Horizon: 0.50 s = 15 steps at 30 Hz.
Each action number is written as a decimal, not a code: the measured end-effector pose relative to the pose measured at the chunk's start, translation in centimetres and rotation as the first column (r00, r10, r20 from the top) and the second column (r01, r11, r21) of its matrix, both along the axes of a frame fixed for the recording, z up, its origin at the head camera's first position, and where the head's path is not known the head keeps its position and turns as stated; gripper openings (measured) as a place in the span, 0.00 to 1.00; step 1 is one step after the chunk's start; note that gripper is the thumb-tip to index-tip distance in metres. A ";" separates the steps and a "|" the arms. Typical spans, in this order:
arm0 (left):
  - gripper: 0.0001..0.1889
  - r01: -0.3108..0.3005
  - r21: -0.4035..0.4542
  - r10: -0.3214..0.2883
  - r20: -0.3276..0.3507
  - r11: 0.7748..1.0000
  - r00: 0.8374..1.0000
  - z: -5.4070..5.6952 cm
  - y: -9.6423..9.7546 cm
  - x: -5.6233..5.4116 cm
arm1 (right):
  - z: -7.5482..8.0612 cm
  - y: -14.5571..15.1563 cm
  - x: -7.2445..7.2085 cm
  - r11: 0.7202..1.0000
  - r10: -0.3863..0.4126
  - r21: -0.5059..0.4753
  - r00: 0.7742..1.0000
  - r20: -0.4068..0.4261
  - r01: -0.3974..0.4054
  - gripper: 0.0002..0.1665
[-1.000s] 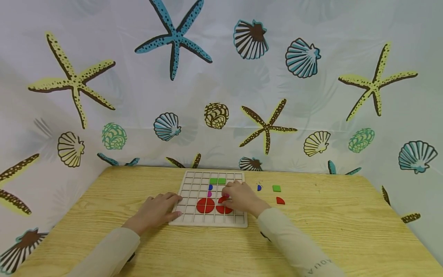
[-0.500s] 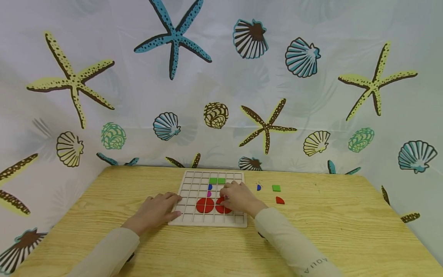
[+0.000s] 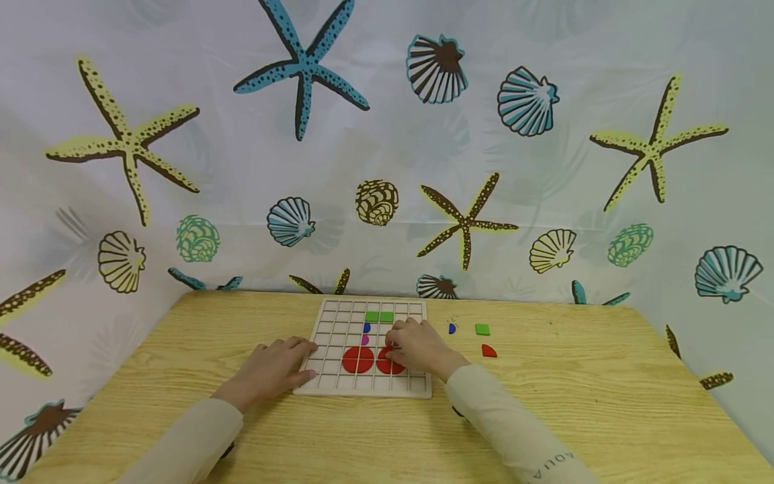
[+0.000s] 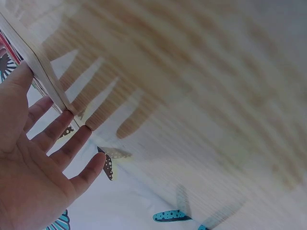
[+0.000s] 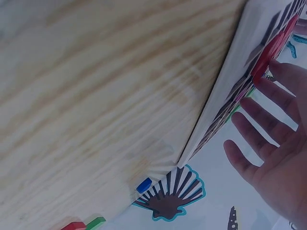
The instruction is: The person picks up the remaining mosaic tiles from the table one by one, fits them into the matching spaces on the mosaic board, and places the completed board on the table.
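A white gridded board (image 3: 322, 384) lies on the table with flat coloured pieces in its cells. My left hand (image 3: 277, 365) rests at its left edge, fingers spread; the left wrist view shows the fingertips against the board's side. Toward the board's right, my right hand (image 3: 420, 346) pinches a red quarter-circle piece between thumb and index finger, at the upper left of the right red disc (image 3: 390, 366); the hand covers part of that disc. A whole red disc (image 3: 358, 359) sits to its left. Above are a pink half-circle (image 3: 365, 340), a blue half-circle (image 3: 367, 328) and green squares (image 3: 379, 316).
Loose on the table, right of the board, lie a blue half-circle (image 3: 451, 329), a green square (image 3: 482, 329) and a red quarter-circle (image 3: 489, 351). A patterned cloth (image 3: 338, 161) with starfish and shells stands behind the wooden table (image 3: 574, 390).
The right hand has shifted slightly left and down over the right red disc. The gap seen in that disc has closed, and a pink piece by the fingers is now covered. The left hand stays put.
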State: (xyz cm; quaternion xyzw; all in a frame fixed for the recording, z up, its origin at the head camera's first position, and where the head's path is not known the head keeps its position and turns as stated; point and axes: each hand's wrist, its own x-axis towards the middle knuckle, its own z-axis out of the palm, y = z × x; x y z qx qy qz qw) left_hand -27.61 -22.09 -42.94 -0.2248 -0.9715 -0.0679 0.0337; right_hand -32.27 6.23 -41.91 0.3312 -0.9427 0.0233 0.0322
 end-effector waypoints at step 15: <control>0.26 -0.007 -0.002 0.007 0.005 1.000 1.000 0.2 0.1 0.1 | -0.1 -0.1 -0.1 1.000 0.007 -0.025 1.000 0.014 -0.006 0.12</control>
